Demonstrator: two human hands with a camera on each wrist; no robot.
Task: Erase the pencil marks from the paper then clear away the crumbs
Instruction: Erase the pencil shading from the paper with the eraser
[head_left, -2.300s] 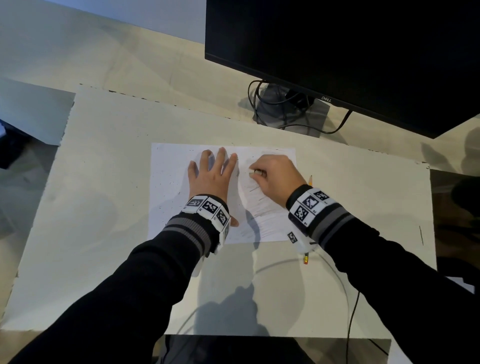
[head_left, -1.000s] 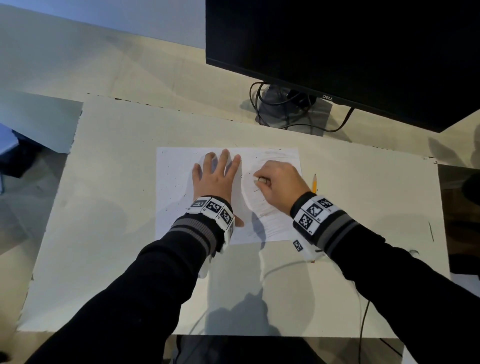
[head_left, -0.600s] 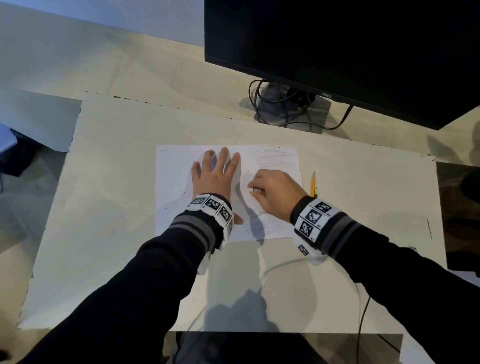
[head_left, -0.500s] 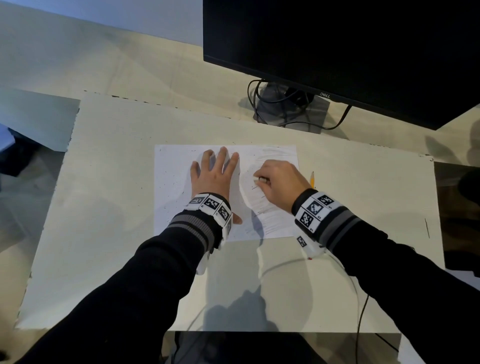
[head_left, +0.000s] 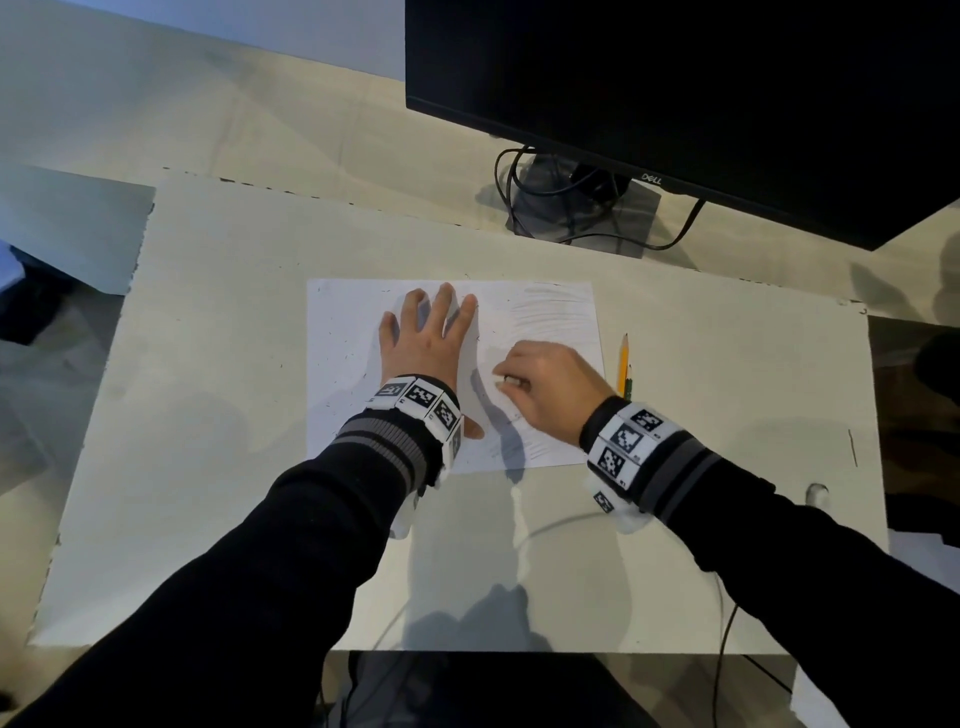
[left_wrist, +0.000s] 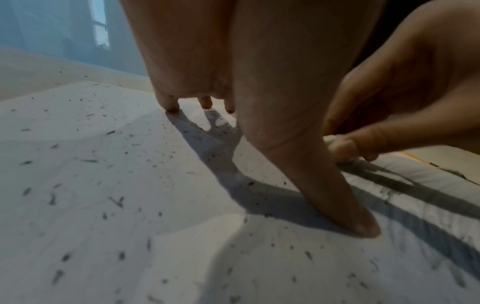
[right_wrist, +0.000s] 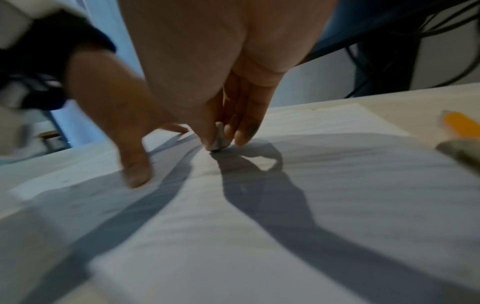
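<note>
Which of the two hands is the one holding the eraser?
The right hand: it pinches the eraser against the paper, while the left hand lies flat, fingers spread.

The head camera is looking steeply down from above at the bench (head_left: 218, 395), taking in both forearms and the whole paper (head_left: 343, 332). Each wrist camera is sitting low and very near the paper (left_wrist: 103, 185), looking forward under its palm. All three views are sharing the sheet's middle (right_wrist: 337, 185).
</note>
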